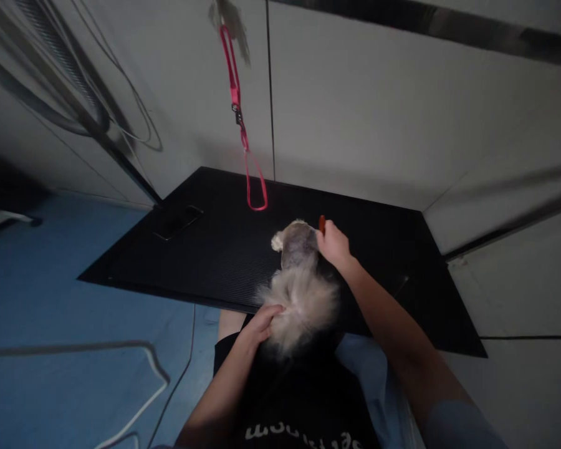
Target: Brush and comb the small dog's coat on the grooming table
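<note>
A small furry animal [300, 248] is on the black table close to my body. Its grey back is clipped short, while long, fluffy cream fur [303, 305] spreads out at the end nearest me. I cannot tell from here whether it is a dog or a cat. My left hand [267, 321] grips into the fluffy fur from the left, with its fingertips partly buried. Beside the clipped back, my right hand [333, 244] is closed around a tool with an orange-red handle [322, 224]. The tool's working end is hidden by the hand and the animal.
A pink grooming loop [257, 181] hangs over the far part of the black ribbed table [215, 249]. A dark phone-like slab [178, 222] lies at its left. Hoses and cables [60, 62] run along the pale wall, and a white tube [154, 368] crosses the blue floor.
</note>
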The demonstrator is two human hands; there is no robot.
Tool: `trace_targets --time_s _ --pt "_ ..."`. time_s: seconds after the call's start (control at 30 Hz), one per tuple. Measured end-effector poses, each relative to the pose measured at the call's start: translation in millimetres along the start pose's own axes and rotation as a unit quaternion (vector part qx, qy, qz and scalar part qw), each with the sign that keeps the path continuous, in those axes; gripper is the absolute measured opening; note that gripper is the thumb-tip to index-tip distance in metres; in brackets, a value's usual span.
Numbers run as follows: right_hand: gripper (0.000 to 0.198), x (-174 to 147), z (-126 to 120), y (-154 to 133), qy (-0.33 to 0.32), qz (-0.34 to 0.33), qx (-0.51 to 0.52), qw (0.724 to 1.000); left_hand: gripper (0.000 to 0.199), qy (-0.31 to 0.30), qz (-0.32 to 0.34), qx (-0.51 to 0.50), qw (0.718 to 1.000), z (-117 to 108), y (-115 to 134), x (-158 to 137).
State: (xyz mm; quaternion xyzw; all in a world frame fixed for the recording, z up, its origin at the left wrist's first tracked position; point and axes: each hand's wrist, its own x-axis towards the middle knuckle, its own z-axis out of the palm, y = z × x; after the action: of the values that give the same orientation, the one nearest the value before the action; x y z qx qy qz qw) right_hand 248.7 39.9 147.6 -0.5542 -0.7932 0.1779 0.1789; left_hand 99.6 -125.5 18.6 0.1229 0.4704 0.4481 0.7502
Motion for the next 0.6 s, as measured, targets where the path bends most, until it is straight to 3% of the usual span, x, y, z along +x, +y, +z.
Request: trace_targets --time_s 0.03,0.07,0.13,0.17,0.2,0.27,0.33,0.4,0.47,0.5,0.6 --pt "0.013 1.2 1.8 -0.8 0.012 -0.008 0.005 1.000 0.027 -0.005 -0.004 -0.004 1.000 -1.5 -0.2 -0.8" --pt "0.012 1.4 4.1 -1.1 -0.015 -0.034 0.026 0.999 0.032 -0.016 -0.009 -0.006 1.000 -2.7 -0.5 -1.6" --pt "0.012 0.0 9.0 -0.1 -0.117 -0.072 0.075 0.988 0.040 -0.040 -0.010 -0.007 0.999 -4.4 -0.9 -2.4" --pt "0.012 -0.7 10.6 1.1 -0.142 -0.058 0.085 0.984 0.043 -0.052 -0.010 -0.007 0.999 -4.9 -1.1 -2.6" --pt "0.012 -1.1 11.4 2.6 -0.131 -0.021 0.083 0.988 0.045 -0.061 -0.009 -0.005 0.998 -5.2 -1.3 -2.6" --pt "0.007 -1.1 11.2 5.4 -0.035 0.061 0.057 0.996 0.048 -0.069 -0.009 -0.002 0.998 -5.2 -1.4 -2.3" --pt "0.008 -1.6 11.2 7.0 0.024 0.056 0.062 0.996 0.050 -0.073 -0.012 -0.001 0.997 -4.6 -0.9 -2.0" --pt "0.011 -2.2 12.8 7.6 -0.020 -0.009 0.112 0.993 0.050 -0.073 -0.013 -0.002 0.997 -3.9 0.0 -2.2" --pt "0.011 -1.1 14.1 10.0 -0.080 -0.019 0.147 0.986 0.051 -0.069 -0.011 -0.001 0.998 -3.9 0.7 -3.1" --pt "0.010 -0.1 14.0 12.5 -0.074 0.011 0.146 0.986 0.051 -0.067 -0.009 0.002 0.998 -4.3 0.6 -3.7" --pt "0.010 -1.3 14.0 24.2 0.038 0.094 0.145 0.984 0.053 -0.043 0.016 0.025 0.999 -6.4 -3.3 -3.9"
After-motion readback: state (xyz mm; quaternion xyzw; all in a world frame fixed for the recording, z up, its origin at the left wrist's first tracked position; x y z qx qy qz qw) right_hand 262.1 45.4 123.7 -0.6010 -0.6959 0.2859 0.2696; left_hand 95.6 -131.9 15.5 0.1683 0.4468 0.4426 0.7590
